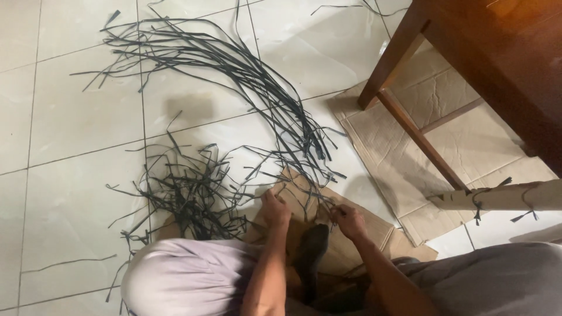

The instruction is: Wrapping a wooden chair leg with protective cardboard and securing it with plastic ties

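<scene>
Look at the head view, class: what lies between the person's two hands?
Between the left hand and the right hand, the head view shows thin dark strips crossing a brown cardboard piece, with a dark shoe-like shape just below.

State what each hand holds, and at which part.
Both the left hand and right hand pinch dark strips at their near ends, over the cardboard.

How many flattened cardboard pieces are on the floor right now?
2, maybe more hidden. One flattened cardboard sheet lies under the wooden table. A second cardboard piece lies under the left hand and right hand.
</scene>
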